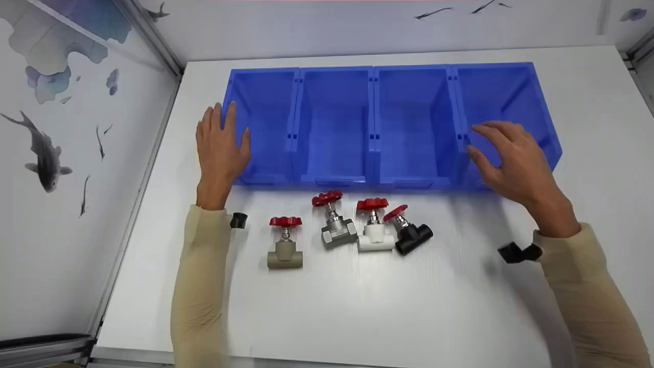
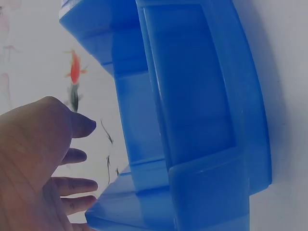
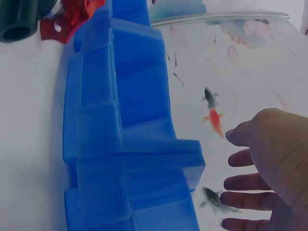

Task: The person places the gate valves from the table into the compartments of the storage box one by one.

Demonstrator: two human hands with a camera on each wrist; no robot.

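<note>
Four blue plastic bins would be joined side by side; this row of blue bins [image 1: 334, 179] spans the back half of the table. My left hand [image 1: 220, 145] is at the left end bin, fingers straight and spread, holding nothing. Over the right end bin hovers my right hand [image 1: 516, 163], its fingers gently bent and nothing in them. In front of the row lie a tan valve [image 1: 285, 254], a metal valve [image 1: 338, 231], a white valve [image 1: 375, 237] and a black valve [image 1: 414, 238], each with a red handwheel.
The white table [image 1: 327, 312] carries bins and valves. A white panel with painted fish [image 1: 48, 158] stands along the left side, and another wall panel [image 1: 332, 30] closes off the back. Small black mounts stick out at both sleeves [image 1: 202, 286].
</note>
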